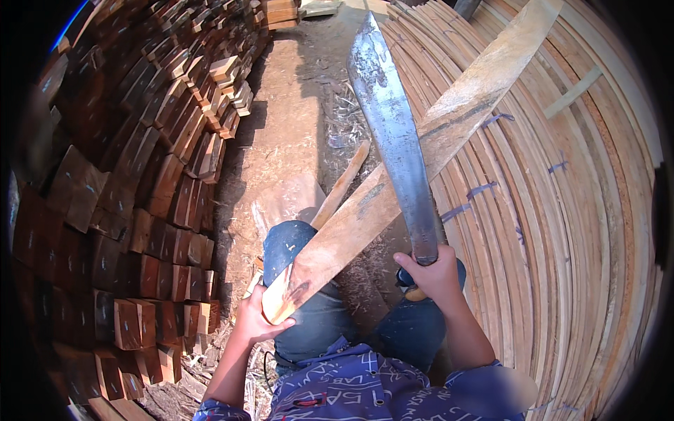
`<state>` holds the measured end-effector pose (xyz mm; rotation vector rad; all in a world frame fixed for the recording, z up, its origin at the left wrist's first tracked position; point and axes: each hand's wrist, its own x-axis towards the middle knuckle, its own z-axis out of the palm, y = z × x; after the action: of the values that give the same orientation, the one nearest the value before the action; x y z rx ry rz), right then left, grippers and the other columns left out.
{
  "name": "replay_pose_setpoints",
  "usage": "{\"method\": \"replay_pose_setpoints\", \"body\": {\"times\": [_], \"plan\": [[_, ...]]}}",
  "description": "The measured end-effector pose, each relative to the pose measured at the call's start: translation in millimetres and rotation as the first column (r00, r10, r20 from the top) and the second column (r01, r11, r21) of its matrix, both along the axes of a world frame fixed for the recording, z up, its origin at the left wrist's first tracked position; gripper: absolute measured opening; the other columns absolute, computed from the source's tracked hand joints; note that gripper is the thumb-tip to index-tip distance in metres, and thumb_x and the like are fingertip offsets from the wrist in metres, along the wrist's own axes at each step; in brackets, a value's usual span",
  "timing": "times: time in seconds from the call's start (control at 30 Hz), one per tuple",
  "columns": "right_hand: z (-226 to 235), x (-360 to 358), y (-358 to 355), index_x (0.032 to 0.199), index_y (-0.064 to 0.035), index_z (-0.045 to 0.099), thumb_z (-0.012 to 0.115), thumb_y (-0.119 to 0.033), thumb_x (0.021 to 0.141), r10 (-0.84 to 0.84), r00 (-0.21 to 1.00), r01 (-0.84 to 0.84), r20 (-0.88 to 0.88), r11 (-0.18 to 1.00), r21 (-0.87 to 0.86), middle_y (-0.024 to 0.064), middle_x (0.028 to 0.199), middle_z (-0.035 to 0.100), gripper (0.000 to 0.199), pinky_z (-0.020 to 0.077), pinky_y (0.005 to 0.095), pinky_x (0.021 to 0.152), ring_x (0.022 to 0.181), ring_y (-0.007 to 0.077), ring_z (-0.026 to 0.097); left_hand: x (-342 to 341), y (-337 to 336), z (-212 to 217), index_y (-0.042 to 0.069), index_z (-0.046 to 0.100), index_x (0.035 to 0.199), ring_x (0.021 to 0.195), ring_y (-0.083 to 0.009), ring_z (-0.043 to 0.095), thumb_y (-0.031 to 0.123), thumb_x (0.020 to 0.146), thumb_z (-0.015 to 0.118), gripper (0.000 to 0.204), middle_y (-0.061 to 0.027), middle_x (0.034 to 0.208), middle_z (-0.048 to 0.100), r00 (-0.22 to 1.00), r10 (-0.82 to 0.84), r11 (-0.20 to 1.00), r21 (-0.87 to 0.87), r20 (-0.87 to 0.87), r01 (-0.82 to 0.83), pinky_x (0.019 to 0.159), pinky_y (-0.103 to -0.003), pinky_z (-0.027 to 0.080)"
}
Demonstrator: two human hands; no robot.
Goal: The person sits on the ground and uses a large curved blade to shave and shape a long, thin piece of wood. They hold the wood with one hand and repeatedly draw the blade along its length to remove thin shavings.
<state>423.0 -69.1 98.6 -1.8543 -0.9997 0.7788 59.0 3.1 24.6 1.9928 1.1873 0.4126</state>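
My left hand [256,319] is closed around the near end of a long wooden plank [358,228]. The plank slants up and away to the right, across my knee and over the stacked boards; a dark streak and a knot mark its face. In my right hand [435,274] is a machete [393,119], gripped at its handle, most of which my fingers hide. Its broad, worn steel blade points up and away, passing in front of the plank. Whether the blade touches the wood I cannot tell.
Dark timber blocks [151,263] are piled high along the left. Long thin boards [547,210], tied with purple strips, fill the right. Beyond my knee a narrow wooden stick [342,184] leans near a block. Wood shavings [344,126] litter the ground between the stacks.
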Motion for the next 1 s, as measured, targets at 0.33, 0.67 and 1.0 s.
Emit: {"method": "replay_pose_setpoints", "body": {"times": [0.33,0.67,1.0], "plan": [[10.2,19.2,11.5,0.071,-0.0024,0.057,0.077,-0.011,0.083,-0.062,0.928,0.080,-0.367,0.996,0.033,0.0009,0.055,0.055,0.024,0.0393,0.0228,0.040,0.044,0.0066,0.050,1.7,-1.0,8.7,0.003,0.051,0.095,0.072,-0.0373,0.070,0.055,0.058,0.087,0.073,-0.0181,0.075,0.067,0.999,0.010,1.000,0.005,-0.049,-0.010,0.062,-0.043,0.056],[5.9,21.1,-10.3,0.077,0.0007,0.065,0.081,-0.020,0.080,-0.051,0.971,0.030,-0.232,0.995,-0.094,0.0013,0.061,0.060,0.026,0.0409,0.0241,0.043,0.047,0.0060,0.052,-5.6,1.5,4.0,0.005,0.052,0.093,0.068,-0.0360,0.070,0.053,0.057,0.088,0.071,-0.0173,0.071,0.066,0.998,-0.013,0.998,0.067,-0.066,0.017,0.060,-0.042,0.056],[-3.6,7.6,-25.3,0.085,0.0030,0.070,0.083,-0.020,0.078,0.027,0.997,-0.036,-0.070,0.990,-0.136,0.0043,0.068,0.067,0.027,0.0475,0.0267,0.056,0.061,0.0078,0.060,-0.5,-0.4,17.4,0.002,0.050,0.093,0.070,-0.0328,0.071,0.044,0.058,0.091,0.069,-0.0174,0.073,0.064,0.993,-0.009,0.998,0.054,-0.119,0.016,0.062,-0.038,0.054]]}}
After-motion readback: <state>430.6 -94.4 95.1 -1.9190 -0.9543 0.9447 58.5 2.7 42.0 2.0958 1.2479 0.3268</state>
